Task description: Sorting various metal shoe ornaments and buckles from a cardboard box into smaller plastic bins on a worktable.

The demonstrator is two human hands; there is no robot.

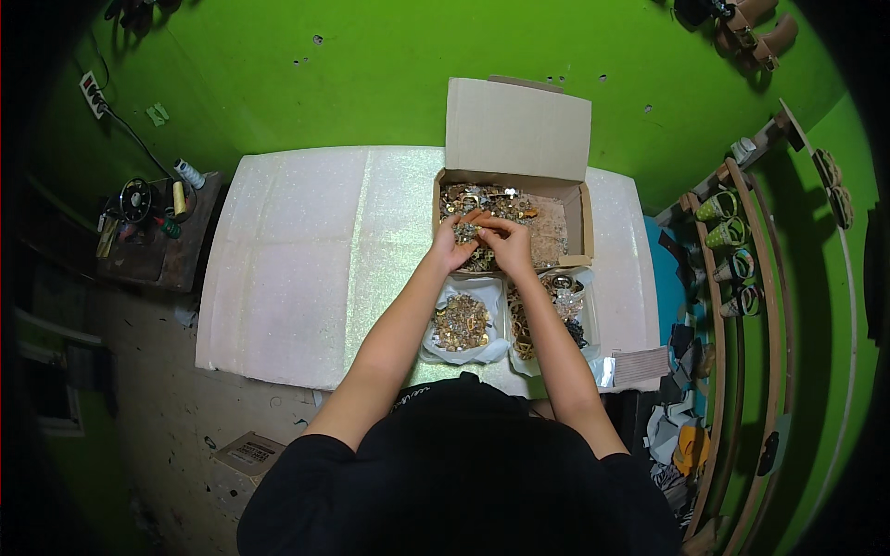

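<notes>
Head view: my left hand [451, 246] and right hand [505, 243] meet over the cardboard box [575, 208] on the desk [306, 269], fingers pinched together on a small metal fitting [468, 229]. I judge I'm sorting; next calls for a careful separating pull.

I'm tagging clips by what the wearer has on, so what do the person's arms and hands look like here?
Both forearms are bare up to the short sleeves of a black top. The left hand and right hand wear no gloves. No watch, bracelet or ring can be made out at this size.
</notes>
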